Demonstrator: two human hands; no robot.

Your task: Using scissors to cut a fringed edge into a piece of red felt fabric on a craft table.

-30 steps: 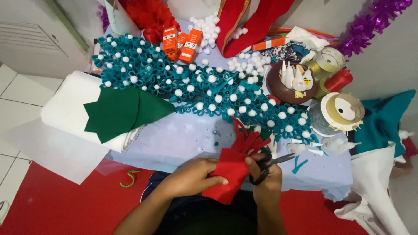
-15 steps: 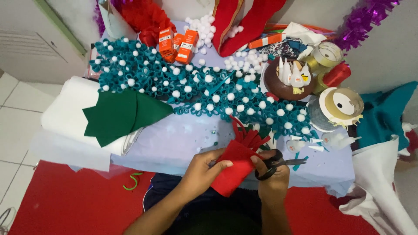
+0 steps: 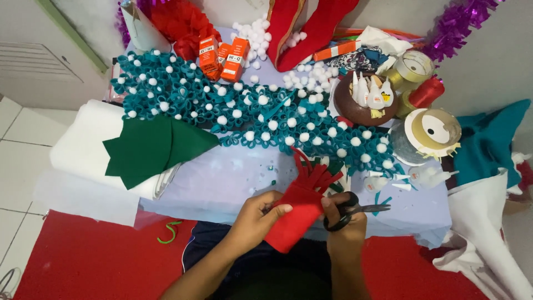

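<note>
One desk (image 3: pixel 222 183) with a pale lilac cover carries the work; its far edge is buried under material and its right corner runs out beneath white sheeting. Across it lies one long teal garland (image 3: pixel 233 105) of looped rings dotted with white balls, too many to count. To the left, one white roll (image 3: pixel 83 150) hangs over the desk edge, with one green felt piece (image 3: pixel 150 147) lying on it. Two red felt strips (image 3: pixel 305 25) at the top are cut off by the frame edge. Three orange boxes (image 3: pixel 222 55) stand beside a heap of loose white balls. One brown bowl (image 3: pixel 363 103) holds small white pieces that are hard to make out. Two tape rolls (image 3: pixel 436 130) sit at the right, one near and one farther back. At the near edge, one red felt piece (image 3: pixel 297 214) with a fringe cut into its upper end is held over the person's lap. The left hand (image 3: pixel 255 219) is closed on its left side, thumb on top. The right hand (image 3: pixel 344 230) has fingers through the handles of one pair of black scissors (image 3: pixel 355 211), whose blades point right, away from the felt, nearly together.
</note>
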